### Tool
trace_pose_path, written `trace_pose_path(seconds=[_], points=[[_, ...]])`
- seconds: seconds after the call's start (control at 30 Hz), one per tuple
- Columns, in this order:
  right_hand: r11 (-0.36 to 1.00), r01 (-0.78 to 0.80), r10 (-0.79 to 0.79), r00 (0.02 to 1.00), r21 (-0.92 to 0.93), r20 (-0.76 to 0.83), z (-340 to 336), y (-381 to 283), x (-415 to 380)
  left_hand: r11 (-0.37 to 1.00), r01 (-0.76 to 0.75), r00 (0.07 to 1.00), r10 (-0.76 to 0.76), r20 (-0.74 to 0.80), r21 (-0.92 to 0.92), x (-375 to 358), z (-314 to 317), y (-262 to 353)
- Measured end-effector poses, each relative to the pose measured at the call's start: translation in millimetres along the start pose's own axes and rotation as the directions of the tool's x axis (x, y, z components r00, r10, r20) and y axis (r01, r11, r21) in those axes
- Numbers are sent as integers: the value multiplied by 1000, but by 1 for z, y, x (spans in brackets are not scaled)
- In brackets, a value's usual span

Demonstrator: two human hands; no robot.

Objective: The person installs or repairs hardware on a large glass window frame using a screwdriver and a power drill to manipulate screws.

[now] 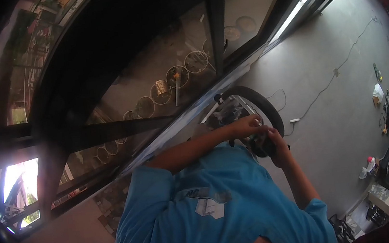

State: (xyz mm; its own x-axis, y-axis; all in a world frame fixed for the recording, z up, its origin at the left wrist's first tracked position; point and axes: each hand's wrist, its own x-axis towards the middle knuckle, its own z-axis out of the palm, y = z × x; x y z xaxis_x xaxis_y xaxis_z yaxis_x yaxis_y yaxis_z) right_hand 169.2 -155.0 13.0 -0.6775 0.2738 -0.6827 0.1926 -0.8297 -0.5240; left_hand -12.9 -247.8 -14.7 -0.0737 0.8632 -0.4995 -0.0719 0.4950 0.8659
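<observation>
**Work at the wheel, both hands engaged**

The step in hand is judged to be fitting or adjustment at the middle of the wheel [256,98], which is stood on the floor [336,46] by the glass door [166,52]. The left hand [248,125] is curled at a small part; its grip cannot be told. The right hand [275,143] is closed on the wheel's dark lower part. A steady hold is called for next. Round pots [177,76] are lined up outside; their contents are unclear.
</observation>
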Motion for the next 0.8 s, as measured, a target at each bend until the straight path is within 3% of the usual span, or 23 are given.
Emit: trace_pose_path(seconds=[0.03, 0.1, 0.13, 0.17, 0.2, 0.27, 0.3, 0.37, 0.4, 0.43, 0.47, 0.5, 0.53, 0.57, 0.6, 0.63, 0.7, 0.77, 0.8], points=[[1000, -12, 12, 1000, 3, 19, 22, -11, -4, 989, 103, 988, -90, 124, -105, -15, -7, 39], [1000, -21, 21, 999, 11, 30, 51, -26, -4, 892, 222, 932, -76, 355, -393, -27, -22, 47], [985, -24, 38, 996, -172, 80, 61, -31, -4, 782, 247, 902, 31, 430, -573, -29, -29, 29], [938, -17, 64, 990, -347, 125, 68, -33, -2, 815, 234, 906, 15, 422, -530, -31, -38, 9], [940, -14, 58, 991, -341, 118, 71, -33, 2, 847, 219, 911, 1, 413, -484, -37, -48, -5], [589, 354, 42, 884, -726, 465, 76, -33, 14, 980, 161, 941, -118, 316, -115, -78, -70, 24], [586, 357, 40, 884, -728, 466, 84, -36, 17, 981, 157, 942, -114, 315, -115, -93, -80, 31], [360, 581, 83, 760, -730, 645, 110, -46, 23, 976, 192, 940, -212, 267, 99, -125, -101, 41], [356, 587, 100, 750, -727, 654, 124, -55, 25, 957, 206, 958, -240, 160, 203, -147, -109, 46], [167, 760, 11, 635, -628, 772, 142, -68, 28, 925, 232, 966, -256, 43, 302, -172, -117, 54], [-36, 873, -48, 485, -487, 873, 161, -80, 31, 914, 297, 953, -264, -149, 276, -205, -119, 71], [-279, 935, -96, 200, -219, 975, 180, -95, 39, 904, 352, 906, -264, -332, 241, -234, -119, 80], [-362, 928, -42, 75, -85, 996, 203, -114, 37, 908, 296, 886, -145, -440, 296, -260, -129, 66], [-389, 921, -43, -6, -11, 999, 222, -130, 38, 902, 249, 844, -23, -536, 353, -289, -137, 50], [-409, 910, -42, -87, 63, 995, 241, -142, 40, 866, 304, 726, 59, -686, 396, -321, -136, 38], [-549, 828, -5, -143, 117, 990, 259, -160, 42, 826, 372, 576, 151, -804, 422, -349, -135, 30], [-684, 690, -48, -366, 237, 929, 295, -194, 52, 796, 477, 339, 225, -914, 372, -398, -128, 41], [-844, 517, -66, -363, 142, 929, 326, -231, 57, 835, 474, 201, 208, -957, 281, -469, -144, 26], [-886, 440, 8, -301, 147, 953, 340, -249, 54, 816, 499, 101, 279, -955, 292, -496, -146, 26]])
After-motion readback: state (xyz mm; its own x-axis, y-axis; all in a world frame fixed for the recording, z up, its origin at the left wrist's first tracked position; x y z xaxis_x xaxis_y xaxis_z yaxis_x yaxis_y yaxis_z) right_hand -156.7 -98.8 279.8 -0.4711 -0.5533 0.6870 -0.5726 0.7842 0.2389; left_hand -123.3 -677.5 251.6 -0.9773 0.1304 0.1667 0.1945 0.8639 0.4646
